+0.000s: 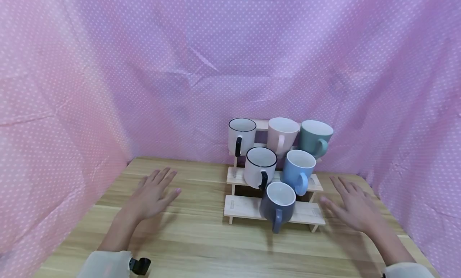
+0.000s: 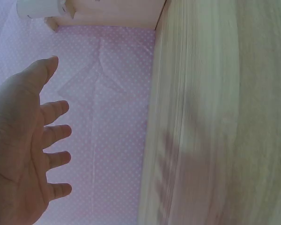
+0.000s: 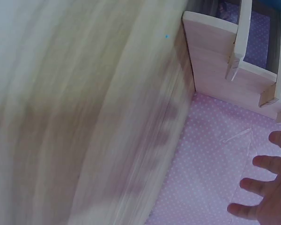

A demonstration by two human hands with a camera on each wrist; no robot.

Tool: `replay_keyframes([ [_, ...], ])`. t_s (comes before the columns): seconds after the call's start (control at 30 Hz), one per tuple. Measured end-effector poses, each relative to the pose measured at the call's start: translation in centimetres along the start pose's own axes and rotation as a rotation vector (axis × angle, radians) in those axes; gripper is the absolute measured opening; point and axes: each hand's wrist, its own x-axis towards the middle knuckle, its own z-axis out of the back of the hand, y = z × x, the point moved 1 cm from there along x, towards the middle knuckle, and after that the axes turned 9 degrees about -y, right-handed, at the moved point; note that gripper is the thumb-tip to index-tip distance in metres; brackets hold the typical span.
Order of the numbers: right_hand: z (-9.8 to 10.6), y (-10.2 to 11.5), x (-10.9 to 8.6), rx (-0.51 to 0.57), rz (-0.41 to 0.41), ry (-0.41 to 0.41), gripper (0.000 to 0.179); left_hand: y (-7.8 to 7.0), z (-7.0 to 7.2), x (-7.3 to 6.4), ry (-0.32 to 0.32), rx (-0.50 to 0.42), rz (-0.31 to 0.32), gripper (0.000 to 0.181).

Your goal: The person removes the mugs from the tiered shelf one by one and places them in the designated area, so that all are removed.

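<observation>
Mugs (image 1: 289, 172), six in all, standing upright on a three-tier wooden rack (image 1: 242, 208), right of centre on the desk (image 1: 201, 246), mouths up, white insides showing, handles turned toward the front. On the top tier, from left to right: a white mug (image 1: 234, 140) with black rim and black handle, a pink mug (image 1: 273, 135), a green mug (image 1: 309, 137). On the middle tier: a second white mug (image 1: 255, 174), also black-rimmed, then a light blue mug (image 1: 293, 174). On the lowest tier, near its middle: a dark grey mug (image 1: 269, 206), with board showing to either side. From the head camera, front mugs overlapping those behind: the second white one across the lower parts of the first and the pink, the grey one across the foot of the blue. Left hand (image 1: 151, 196) raised over the desk, well apart from the rack; fingers spread apart. Right hand (image 1: 353, 206) just beside the rack's right end, also raised, fingers likewise apart. Below both, shadows on the wood. Around the desk, at back and sides, pink dotted cloth (image 1: 173, 101).
</observation>
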Motion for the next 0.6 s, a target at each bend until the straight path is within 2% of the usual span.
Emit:
replay_keyframes([
  [0.27,-0.3,0.8,1.2,0.104,0.046,-0.044,0.078,-0.7,-0.4,1.8,-0.038,0.03,-0.064,0.068],
  [0.5,-0.8,1.4,1.7,0.209,0.109,-0.107,0.07,-2.3,-0.5,4.2,-0.034,0.026,-0.108,0.065],
  [0.6,-1.1,1.7,1.7,0.248,0.101,-0.107,0.064,-3.1,-0.4,5.0,-0.031,0.009,-0.12,0.065],
])
